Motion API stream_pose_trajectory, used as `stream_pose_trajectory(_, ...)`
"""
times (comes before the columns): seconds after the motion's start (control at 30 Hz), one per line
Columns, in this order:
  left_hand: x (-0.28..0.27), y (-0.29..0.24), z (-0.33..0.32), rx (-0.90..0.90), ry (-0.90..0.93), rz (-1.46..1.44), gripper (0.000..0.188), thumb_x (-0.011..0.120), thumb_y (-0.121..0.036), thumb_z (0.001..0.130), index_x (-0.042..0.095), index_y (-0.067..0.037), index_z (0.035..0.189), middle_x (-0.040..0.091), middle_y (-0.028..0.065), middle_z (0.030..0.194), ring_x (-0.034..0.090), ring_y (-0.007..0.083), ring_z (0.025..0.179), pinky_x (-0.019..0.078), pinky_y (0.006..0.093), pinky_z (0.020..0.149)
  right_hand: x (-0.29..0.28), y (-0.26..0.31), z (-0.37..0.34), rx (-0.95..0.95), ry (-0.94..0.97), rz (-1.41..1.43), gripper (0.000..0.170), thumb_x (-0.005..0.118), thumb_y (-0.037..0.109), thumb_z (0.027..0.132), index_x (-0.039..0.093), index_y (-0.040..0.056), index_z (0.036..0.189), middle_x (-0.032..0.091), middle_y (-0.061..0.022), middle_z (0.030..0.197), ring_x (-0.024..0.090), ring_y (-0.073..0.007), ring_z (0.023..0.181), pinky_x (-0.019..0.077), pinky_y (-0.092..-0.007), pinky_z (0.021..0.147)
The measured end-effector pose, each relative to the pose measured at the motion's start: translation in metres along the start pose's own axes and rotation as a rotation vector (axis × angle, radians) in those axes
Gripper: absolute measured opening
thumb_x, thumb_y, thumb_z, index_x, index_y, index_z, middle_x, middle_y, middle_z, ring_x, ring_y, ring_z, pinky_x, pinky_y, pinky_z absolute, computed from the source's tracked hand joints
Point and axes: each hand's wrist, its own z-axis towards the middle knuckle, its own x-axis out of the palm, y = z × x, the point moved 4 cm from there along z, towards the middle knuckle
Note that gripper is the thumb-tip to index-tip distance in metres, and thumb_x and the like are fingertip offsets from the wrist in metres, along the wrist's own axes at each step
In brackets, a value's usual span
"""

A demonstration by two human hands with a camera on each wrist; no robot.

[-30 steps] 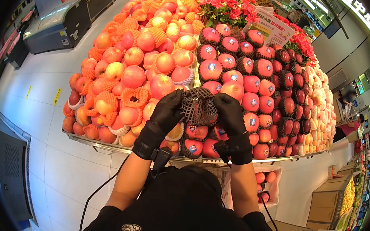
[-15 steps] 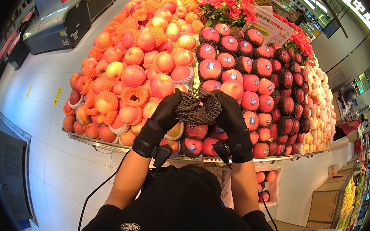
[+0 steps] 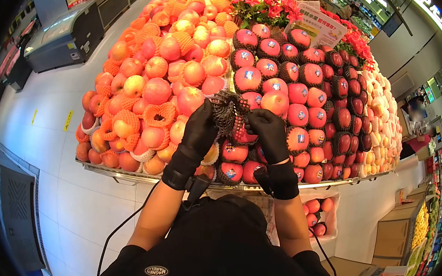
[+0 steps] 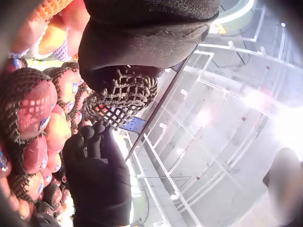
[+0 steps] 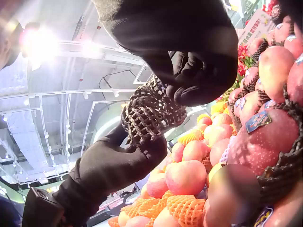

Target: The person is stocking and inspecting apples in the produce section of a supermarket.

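Observation:
A dark foam mesh sleeve hangs above the apples, its holes showing apples behind. The left hand, in a black glove, grips its left side; in the right wrist view that hand has its thumb and fingers round the mesh. The right hand, gloved too, pinches the edge at the right with curled fingers. Seen from the left wrist, the right hand has its fingertips at the lower edge of the netting. No apple shows inside the mesh.
Apples in orange foam nets fill the left of the stand; red apples in dark nets lie in rows at the right. Behind are red flowers and a sign. A box of apples stands below the front edge.
The mesh, earlier spread wide between both hands, is now narrower and bunched toward the left hand. The right hand has turned and moved slightly right. The head view has shifted a little.

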Motion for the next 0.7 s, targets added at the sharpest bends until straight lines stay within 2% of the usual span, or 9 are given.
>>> stream_pose_trajectory(0.03,-0.003,0.026,0.002,-0.070,0.019,-0.132,0.033,0.040,-0.028,0.104,0.056,-0.002,0.118,0.062,0.0072,0.109,0.058,0.0175,0.097,0.0468,0.0307,0.088,0.000,0.001,0.000,-0.018,0.010,0.007,0.020,0.064,0.015,0.089,0.062,-0.0019,0.100,0.062,-0.0019,0.083,0.057,-0.0085,0.074,0.0490,-0.0248,0.067)
stream_pose_trajectory(0.1,0.001,0.032,0.004,-0.249,0.063,-0.556,0.041,0.039,-0.033,0.103,0.053,-0.001,0.124,0.060,0.0114,0.119,0.056,0.0238,0.107,0.0429,0.0365,0.098,-0.002,0.001,0.001,-0.015,0.046,0.070,0.015,0.062,0.010,0.088,0.063,-0.0014,0.098,0.062,-0.0017,0.086,0.059,-0.0098,0.077,0.0494,-0.0255,0.069)
stream_pose_trajectory(0.17,0.007,0.029,0.000,-0.470,0.113,-1.138,0.052,0.039,-0.043,0.101,0.049,-0.001,0.131,0.055,0.0160,0.131,0.051,0.0307,0.121,0.0356,0.0441,0.108,-0.005,-0.004,0.003,0.030,0.096,0.180,0.011,0.061,0.003,0.086,0.064,-0.0003,0.097,0.062,-0.0022,0.090,0.061,-0.0128,0.082,0.0500,-0.0267,0.070)
stream_pose_trajectory(0.27,0.009,0.023,0.002,-0.559,0.118,-1.337,0.055,0.039,-0.044,0.101,0.049,0.000,0.131,0.054,0.0159,0.132,0.051,0.0323,0.121,0.0326,0.0479,0.110,0.005,0.026,-0.010,-0.764,0.117,-0.825,0.015,0.062,-0.002,0.080,0.064,0.0015,0.094,0.061,-0.0069,0.094,0.062,-0.0195,0.086,0.0508,-0.0300,0.073)
stream_pose_trajectory(0.37,0.017,0.002,0.002,-0.574,0.136,-1.231,0.045,0.040,-0.035,0.103,0.052,0.000,0.128,0.059,0.0152,0.123,0.057,0.0258,0.112,0.0419,0.0400,0.103,0.006,0.016,-0.006,-0.773,0.036,-0.729,0.018,0.064,-0.002,0.074,0.064,0.0028,0.091,0.059,-0.0128,0.097,0.061,-0.0251,0.089,0.0515,-0.0350,0.075)
stream_pose_trajectory(0.47,0.003,0.016,0.001,-0.313,0.104,-0.615,0.040,0.040,-0.032,0.104,0.057,0.001,0.120,0.063,0.0102,0.111,0.060,0.0177,0.098,0.0488,0.0327,0.089,-0.001,0.010,-0.004,-0.447,0.105,-0.489,0.015,0.065,0.001,0.080,0.064,0.0024,0.095,0.060,-0.0133,0.101,0.061,-0.0247,0.091,0.0513,-0.0379,0.079)
stream_pose_trajectory(0.57,0.002,-0.008,-0.001,-0.087,0.074,-0.096,0.036,0.039,-0.028,0.105,0.059,0.000,0.114,0.063,0.0061,0.105,0.060,0.0123,0.090,0.0496,0.0283,0.081,0.001,-0.012,0.004,0.169,0.177,0.740,0.018,0.064,0.007,0.085,0.063,0.0005,0.102,0.061,-0.0109,0.104,0.060,-0.0219,0.097,0.0508,-0.0366,0.082)
stream_pose_trajectory(0.67,-0.002,0.001,-0.001,0.061,0.036,0.232,0.037,0.037,-0.030,0.105,0.059,-0.001,0.113,0.063,0.0053,0.105,0.060,0.0109,0.090,0.0497,0.0272,0.081,0.017,0.004,-0.006,-0.197,0.032,0.079,0.024,0.063,0.015,0.089,0.062,-0.0008,0.108,0.063,-0.0086,0.099,0.060,-0.0176,0.094,0.0500,-0.0336,0.079)
stream_pose_trajectory(0.7,-0.003,0.018,0.000,-0.076,0.058,-0.090,0.039,0.038,-0.033,0.104,0.057,-0.002,0.117,0.063,0.0073,0.109,0.060,0.0149,0.096,0.0491,0.0314,0.086,0.018,0.004,-0.006,-0.222,0.036,-0.042,0.025,0.064,0.015,0.088,0.062,-0.0007,0.108,0.063,-0.0085,0.098,0.060,-0.0169,0.093,0.0497,-0.0327,0.078)
